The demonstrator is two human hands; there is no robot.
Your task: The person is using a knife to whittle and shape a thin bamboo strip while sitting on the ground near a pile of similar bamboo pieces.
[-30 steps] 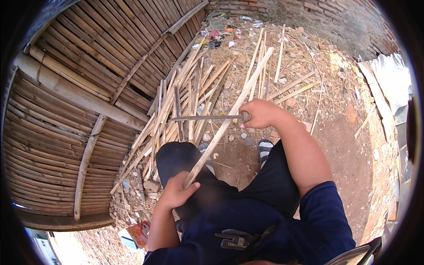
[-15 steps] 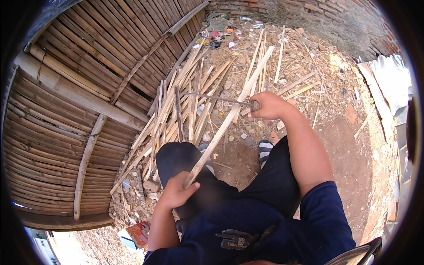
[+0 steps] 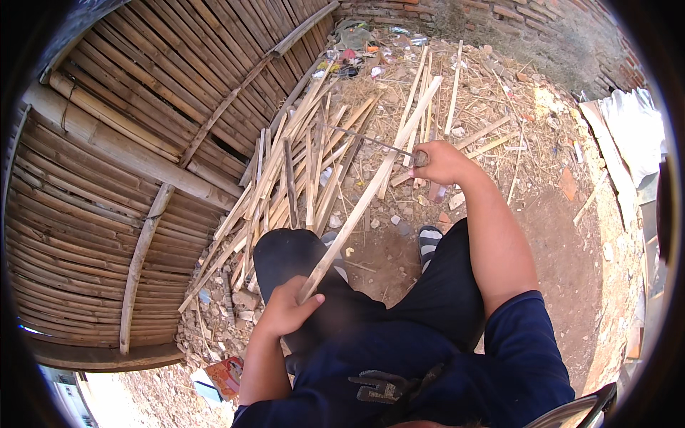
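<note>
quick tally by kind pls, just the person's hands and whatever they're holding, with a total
Bare hands: 2 (left hand, right hand)
Long pale strip, in the left hand: 1
Long thin blade, its handle in the right hand: 1
Total: 4

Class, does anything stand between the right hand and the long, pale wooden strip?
Nothing visible except the thin, dark metal blade in the right hand, which visually crosses the pale wooden strip; whether they touch is unclear.

Bright daylight bleaches the white sheeting point(image 3: 631, 125), and fisheye distortion bows the slatted wall point(image 3: 78, 264).
</note>
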